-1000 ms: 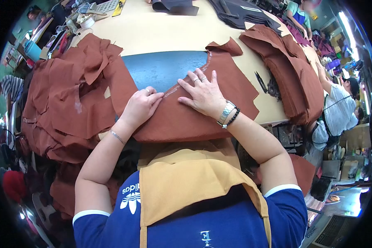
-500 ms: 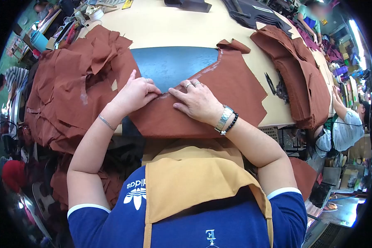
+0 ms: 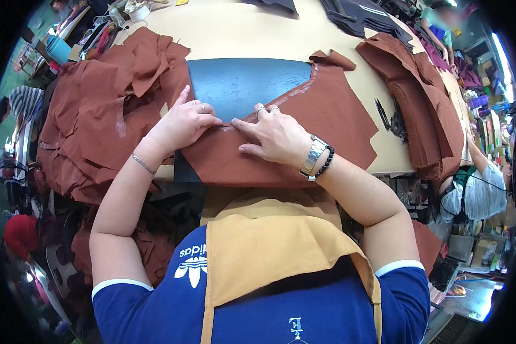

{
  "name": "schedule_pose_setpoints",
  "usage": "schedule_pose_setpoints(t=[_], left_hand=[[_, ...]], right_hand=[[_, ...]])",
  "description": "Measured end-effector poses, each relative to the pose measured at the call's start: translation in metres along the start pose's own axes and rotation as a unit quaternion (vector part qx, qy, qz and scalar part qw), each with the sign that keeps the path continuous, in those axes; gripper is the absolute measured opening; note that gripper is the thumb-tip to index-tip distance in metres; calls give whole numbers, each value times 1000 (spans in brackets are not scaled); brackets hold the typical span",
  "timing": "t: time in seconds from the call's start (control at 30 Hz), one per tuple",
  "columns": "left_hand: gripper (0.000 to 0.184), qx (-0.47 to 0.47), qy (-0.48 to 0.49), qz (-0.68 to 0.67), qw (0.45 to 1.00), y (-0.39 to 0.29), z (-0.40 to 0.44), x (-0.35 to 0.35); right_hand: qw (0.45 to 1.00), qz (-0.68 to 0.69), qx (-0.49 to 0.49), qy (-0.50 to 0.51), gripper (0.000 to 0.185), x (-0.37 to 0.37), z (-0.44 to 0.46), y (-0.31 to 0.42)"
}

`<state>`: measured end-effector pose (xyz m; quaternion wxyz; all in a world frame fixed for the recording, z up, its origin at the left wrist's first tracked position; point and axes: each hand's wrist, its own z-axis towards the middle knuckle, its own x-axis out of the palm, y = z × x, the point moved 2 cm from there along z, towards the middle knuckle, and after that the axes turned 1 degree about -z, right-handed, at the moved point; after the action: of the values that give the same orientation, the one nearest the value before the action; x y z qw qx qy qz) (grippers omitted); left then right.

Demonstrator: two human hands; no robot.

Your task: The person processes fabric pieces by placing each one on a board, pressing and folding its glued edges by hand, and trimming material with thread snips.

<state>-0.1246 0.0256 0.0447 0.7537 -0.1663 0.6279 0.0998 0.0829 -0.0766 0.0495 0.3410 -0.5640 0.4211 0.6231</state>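
Observation:
A reddish-brown fabric piece point(image 3: 327, 129) lies in front of me, partly over a dark, shiny board point(image 3: 235, 86). Whitish marks, perhaps glue or chalk, run along its slanted upper edge. With thumb and fingertips together, my left hand point(image 3: 190, 119) pinches that edge at its left end, the index finger sticking up. Beside it, my right hand point(image 3: 284, 137) rests on the same piece, fingers apart and index fingertip at the edge close to the left hand. A small rolled flap of brown fabric point(image 3: 333, 59) sits at the piece's top corner.
To the left is a loose heap of brown fabric point(image 3: 86, 126); to the right, a folded brown stack point(image 3: 424, 114). Between piece and stack lie small black snips point(image 3: 382, 113). Dark cut pieces point(image 3: 361, 23) are at the table's far side. Other people work around the edges.
The view has shifted slightly. My right index finger has straightened a little towards the left hand along the edge. The left hand keeps its pinch.

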Motion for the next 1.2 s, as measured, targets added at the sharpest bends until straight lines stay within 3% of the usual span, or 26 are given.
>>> schedule_pose_setpoints(t=[0.37,0.77,0.9,1.0,1.1,1.2], left_hand=[[8,-32,14,-25,999,9,0,-8],[10,-62,14,31,997,5,-2,-5],[13,-50,-73,114,990,-2,-11,2],[29,-153,-165,113,968,-40,-27,-4],[54,-310,-73,60,946,-70,-60,2],[47,-326,-131,71,933,-97,-64,6]], right_hand=[[1000,-12,-26,9,60,-2,8,-1],[997,-3,-13,74,67,-6,27,9],[996,36,-27,83,64,-14,8,-10],[988,143,-25,-50,59,-9,-15,-32],[985,112,30,-128,58,2,-41,-46],[987,81,54,-129,61,20,-52,-44]])
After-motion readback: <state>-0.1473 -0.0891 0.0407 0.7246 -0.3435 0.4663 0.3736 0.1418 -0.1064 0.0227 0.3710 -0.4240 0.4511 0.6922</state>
